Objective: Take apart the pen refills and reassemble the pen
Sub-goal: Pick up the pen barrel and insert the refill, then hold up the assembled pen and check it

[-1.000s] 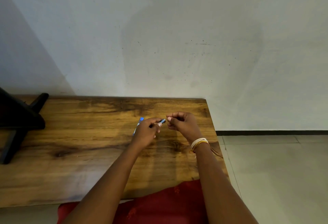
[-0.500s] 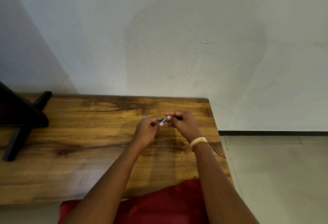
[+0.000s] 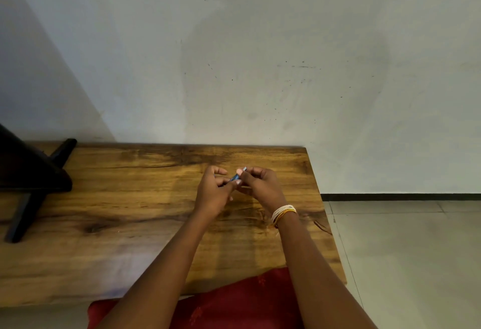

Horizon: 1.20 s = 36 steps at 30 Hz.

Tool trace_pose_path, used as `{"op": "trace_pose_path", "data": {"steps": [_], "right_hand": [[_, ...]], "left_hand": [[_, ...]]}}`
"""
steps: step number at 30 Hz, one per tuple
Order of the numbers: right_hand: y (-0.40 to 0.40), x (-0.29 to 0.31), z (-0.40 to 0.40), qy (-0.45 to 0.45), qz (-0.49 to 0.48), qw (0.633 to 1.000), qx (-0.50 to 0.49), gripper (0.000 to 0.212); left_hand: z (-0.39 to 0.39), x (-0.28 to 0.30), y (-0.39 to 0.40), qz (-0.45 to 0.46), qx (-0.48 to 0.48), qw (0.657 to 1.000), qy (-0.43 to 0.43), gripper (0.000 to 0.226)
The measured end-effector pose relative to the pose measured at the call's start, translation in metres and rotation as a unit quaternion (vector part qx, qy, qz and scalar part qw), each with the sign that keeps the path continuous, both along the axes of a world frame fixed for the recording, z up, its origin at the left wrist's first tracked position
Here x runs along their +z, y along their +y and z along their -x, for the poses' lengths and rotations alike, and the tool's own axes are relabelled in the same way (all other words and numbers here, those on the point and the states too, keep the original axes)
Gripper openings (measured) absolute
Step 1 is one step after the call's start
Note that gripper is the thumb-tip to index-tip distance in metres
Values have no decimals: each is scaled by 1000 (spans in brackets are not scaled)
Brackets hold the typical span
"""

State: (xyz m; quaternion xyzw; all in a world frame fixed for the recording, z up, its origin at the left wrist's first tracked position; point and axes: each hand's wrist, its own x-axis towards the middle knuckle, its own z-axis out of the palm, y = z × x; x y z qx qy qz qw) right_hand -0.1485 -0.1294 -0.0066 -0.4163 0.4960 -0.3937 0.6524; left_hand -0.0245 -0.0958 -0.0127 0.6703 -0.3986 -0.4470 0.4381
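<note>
A thin blue pen (image 3: 237, 175) is held between both hands above the wooden table (image 3: 130, 198). My left hand (image 3: 213, 193) pinches its lower left part, and most of that end is hidden behind the fingers. My right hand (image 3: 260, 185), with bangles on the wrist, pinches the upper right end, where a short blue tip shows. The pen slants up to the right. Whether the refill is inside it cannot be told.
A dark stand with legs (image 3: 28, 180) sits at the table's left end. A grey wall (image 3: 260, 55) rises right behind the table. Tiled floor (image 3: 403, 250) lies to the right, past the table's edge. Red cloth (image 3: 234, 305) covers my lap.
The hands have drawn closer together. The blue end that stuck out left of my left hand is now hidden, and the pen has shifted right and tilted up.
</note>
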Motion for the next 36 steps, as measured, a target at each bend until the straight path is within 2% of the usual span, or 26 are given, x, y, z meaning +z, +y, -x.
{"op": "trace_pose_path", "data": {"steps": [3,5,9,12,15,18,25,36], "right_hand": [[1,-1,3,-29,-20,999,-4,13],[-2,-2,9,-128,-65,987,-71,16],[-11,-5,20,-383,-136,894,-190,20],[-14,-9,21,-454,-142,854,-212,29],[-14,-8,24,-475,-136,852,-175,43],[-13,-3,27,-453,-132,869,-149,37],[-11,9,20,-409,-124,887,-173,37],[-13,9,23,-408,-120,881,-206,38]], "left_hand": [[-3,3,-1,-16,-10,1000,23,38],[-5,4,-1,-37,-26,999,23,34],[-11,6,2,-64,-44,995,56,17],[-14,8,6,-75,-46,992,92,11],[-16,7,7,-98,-59,988,102,8],[-16,6,8,-119,-73,985,98,13],[-14,14,12,-167,-106,971,137,25],[-15,15,13,-183,-118,962,163,37]]}}
